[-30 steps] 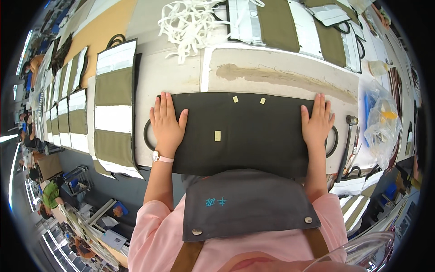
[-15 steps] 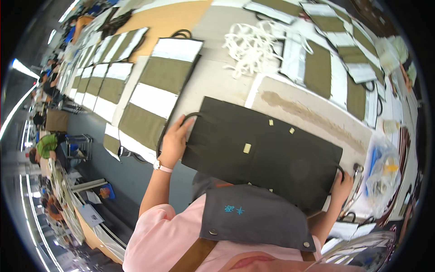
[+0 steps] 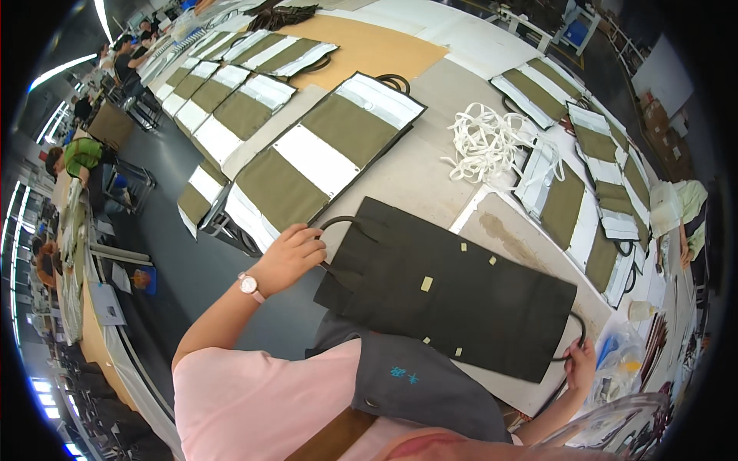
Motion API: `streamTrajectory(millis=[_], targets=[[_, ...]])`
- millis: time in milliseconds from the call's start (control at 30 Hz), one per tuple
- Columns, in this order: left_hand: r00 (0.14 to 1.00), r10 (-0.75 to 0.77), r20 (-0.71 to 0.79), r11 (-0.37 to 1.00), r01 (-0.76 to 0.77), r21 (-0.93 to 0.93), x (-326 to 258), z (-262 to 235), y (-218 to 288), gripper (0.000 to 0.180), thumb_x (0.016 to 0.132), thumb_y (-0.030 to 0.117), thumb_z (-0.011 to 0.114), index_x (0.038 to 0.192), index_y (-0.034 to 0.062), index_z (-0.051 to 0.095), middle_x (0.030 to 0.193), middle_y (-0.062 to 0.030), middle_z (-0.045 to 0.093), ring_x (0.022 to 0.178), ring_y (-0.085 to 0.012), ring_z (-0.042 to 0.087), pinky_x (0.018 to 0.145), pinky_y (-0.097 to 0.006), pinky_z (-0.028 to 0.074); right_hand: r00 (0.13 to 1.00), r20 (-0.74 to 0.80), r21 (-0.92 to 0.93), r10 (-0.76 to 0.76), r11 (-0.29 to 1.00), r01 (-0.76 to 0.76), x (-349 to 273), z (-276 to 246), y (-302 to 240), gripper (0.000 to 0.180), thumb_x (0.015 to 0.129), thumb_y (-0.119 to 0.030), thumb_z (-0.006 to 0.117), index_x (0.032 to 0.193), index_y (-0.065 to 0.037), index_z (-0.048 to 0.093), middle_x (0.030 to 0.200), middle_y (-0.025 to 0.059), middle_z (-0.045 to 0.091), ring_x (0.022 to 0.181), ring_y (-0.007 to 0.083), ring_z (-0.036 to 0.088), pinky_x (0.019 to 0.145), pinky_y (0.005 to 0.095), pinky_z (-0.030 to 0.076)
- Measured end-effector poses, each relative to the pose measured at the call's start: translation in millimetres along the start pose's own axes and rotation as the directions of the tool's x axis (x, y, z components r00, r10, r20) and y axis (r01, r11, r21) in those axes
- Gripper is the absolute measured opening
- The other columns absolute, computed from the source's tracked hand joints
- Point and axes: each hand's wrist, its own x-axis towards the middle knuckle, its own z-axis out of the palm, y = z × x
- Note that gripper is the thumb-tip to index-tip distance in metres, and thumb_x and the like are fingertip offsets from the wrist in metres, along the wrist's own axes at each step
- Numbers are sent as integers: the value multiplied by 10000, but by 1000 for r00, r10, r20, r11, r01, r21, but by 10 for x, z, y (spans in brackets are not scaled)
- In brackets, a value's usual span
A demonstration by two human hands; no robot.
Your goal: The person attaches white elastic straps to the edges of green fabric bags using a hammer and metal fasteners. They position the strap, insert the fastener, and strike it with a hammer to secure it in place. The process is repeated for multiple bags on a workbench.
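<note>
Black handled panel, left hand and right hand gripping its end loops, yellow item in clear plastic bag

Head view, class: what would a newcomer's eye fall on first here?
First, the black panel in front of the person, its end loops held in the left hand and right hand. Next, the tangled white cord on the table beyond it. Then the olive-and-white pieces to the left and right of the cord.

Head view: left fisheye, head-worn | faces steeply down at worktable | left hand and right hand near | grey floor farther off, left
</note>
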Motion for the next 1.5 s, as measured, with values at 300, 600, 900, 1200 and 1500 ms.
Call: streamTrajectory(millis=[300, 600, 900, 1200, 1500], targets=[[813, -331, -479, 826, 495, 271, -687, -454, -140, 343, 684, 26, 711, 1012, 126, 732, 1021, -9, 668, 926, -244, 598, 808, -367, 504, 825, 191, -62, -532, 832, 551, 1433, 1672, -2496, 208, 998, -204, 623, 1081, -14, 640, 812, -17, 593, 583, 20, 470, 493, 183, 342], [643, -539, -544, 689, 708, 154, -1348, -252, -198, 357, 769, -50, 732, 1098, 88, 724, 1003, -87, 663, 888, -273, 643, 755, -379, 529, 662, 226, -19, -715, 676, 736, 2453, 4576, -3780, 413, 746, -10, 716, 1149, 2, 629, 811, 139, 663, 668, 220, 632, 571, 359, 521], [592, -701, -398, 625, 778, 56, -1567, 240, -64, 292, 830, -18, 724, 1098, 98, 722, 985, -99, 672, 861, -279, 668, 751, -379, 542, 694, 406, 4, -595, 760, 649, 2293, 5308, -3178, 336, 855, 26, 533, 1191, 28, 551, 995, 169, 688, 722, 216, 725, 682, 357, 551], [570, -810, -136, 571, 820, 36, -1518, 384, -33, 321, 835, 25, 684, 1151, 77, 711, 1117, -124, 659, 947, -314, 635, 813, -423, 516, 613, 420, -199, -669, 591, 782, 2341, 5162, -2778, 549, 905, -81, 578, 1437, -14, 462, 1404, 227, 549, 1310, 362, 516, 1069, 385, 432], [697, -660, -281, 747, 651, -138, 503, 494, 121, 449, 870, 70, 634, 1314, 135, 638, 1435, -233, 470, 1353, -482, 376, 1124, -549, 327, -54, 448, -85, -893, -103, 991, 366, 3578, -2174, 280, 870, -90, 696, 1131, -18, 621, 958, 135, 638, 840, 316, 623, 721, 407, 506]])
